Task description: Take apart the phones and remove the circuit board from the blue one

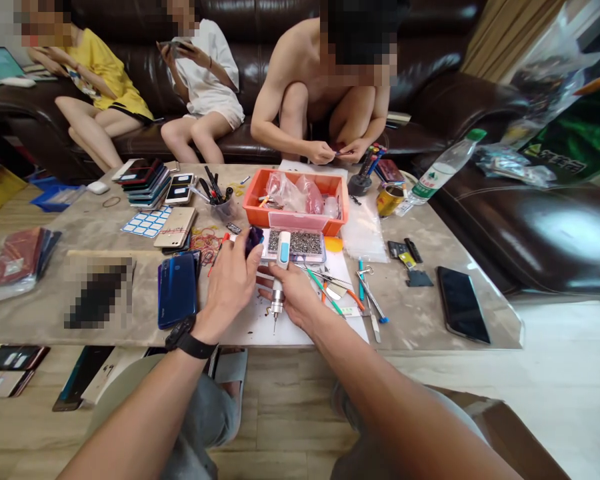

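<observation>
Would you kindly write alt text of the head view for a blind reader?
A person's right hand holds a white and silver tool, its thin end pointing toward them, above a cluttered table; the left hand holds a partly hidden dark purple object. Beyond are an orange bin and three people by a brown sofa.

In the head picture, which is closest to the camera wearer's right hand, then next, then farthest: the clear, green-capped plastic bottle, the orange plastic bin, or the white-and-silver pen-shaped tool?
1. White-and-silver tool: held in the right hand.
2. Orange bin: beyond both hands.
3. Green-capped bottle: farther back, on the right.
</observation>
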### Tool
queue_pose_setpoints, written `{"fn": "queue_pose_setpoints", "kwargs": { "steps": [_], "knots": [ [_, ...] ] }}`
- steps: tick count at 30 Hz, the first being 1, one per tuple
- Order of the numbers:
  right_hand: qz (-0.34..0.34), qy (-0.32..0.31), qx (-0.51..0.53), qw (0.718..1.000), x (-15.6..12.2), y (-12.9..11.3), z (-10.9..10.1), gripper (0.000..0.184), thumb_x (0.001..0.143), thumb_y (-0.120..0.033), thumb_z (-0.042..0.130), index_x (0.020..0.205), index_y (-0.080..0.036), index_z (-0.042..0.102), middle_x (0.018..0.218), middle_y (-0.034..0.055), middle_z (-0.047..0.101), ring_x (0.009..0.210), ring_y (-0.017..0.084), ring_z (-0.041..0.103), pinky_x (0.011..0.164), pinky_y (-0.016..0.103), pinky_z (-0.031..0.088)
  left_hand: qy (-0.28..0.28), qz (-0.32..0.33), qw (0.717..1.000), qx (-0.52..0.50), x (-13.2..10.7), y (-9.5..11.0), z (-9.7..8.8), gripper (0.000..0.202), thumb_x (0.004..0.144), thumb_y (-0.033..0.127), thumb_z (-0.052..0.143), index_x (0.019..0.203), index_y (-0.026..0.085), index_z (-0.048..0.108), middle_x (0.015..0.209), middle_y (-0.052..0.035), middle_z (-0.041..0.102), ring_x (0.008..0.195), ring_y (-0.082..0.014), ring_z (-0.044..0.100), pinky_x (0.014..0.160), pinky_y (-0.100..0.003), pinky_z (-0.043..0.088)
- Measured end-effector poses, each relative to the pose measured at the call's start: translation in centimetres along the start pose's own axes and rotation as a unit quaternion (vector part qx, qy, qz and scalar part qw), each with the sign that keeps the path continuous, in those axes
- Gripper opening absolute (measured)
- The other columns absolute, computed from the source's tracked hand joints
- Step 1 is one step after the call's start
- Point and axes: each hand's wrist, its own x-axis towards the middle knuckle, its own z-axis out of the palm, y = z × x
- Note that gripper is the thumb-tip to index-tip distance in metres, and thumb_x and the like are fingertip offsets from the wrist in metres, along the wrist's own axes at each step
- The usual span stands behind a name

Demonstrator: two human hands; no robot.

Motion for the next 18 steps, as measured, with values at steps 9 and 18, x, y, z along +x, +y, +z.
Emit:
{"fn": "queue_pose_setpoints", "kwargs": {
  "steps": [9,18],
  "knots": [
    [-0.055,0.023,-0.084,0.995,-0.6,-1.9,-0.6,0.01,0.09,-0.026,0.071,0.098,-0.023,0.066,0.093,0.0038,0.078,0.077,0.019,0.076,0.062,0.029,0.062,0.002,-0.094,0.966,-0.241,0.2,0.2,-0.6,0.054,0.101,0.057,0.051,0.139,0.021,0.062,0.134,-0.0144,0.069,0.128,-0.0316,0.063,0.109,-0.046,0.049],
    [-0.163,0.191,-0.192,0.949,-2.3,-9.4,-8.8,0.024,0.071,-0.006,0.083,0.071,-0.022,0.065,0.056,-0.0046,0.063,0.048,0.013,0.063,0.039,0.018,0.047,-0.167,-0.228,0.791,-0.542,-1.4,2.0,-3.4,0.07,0.103,0.063,0.034,0.112,0.008,0.075,0.082,-0.0171,0.08,0.069,-0.0273,0.078,0.064,-0.038,0.064]
  ]
}}
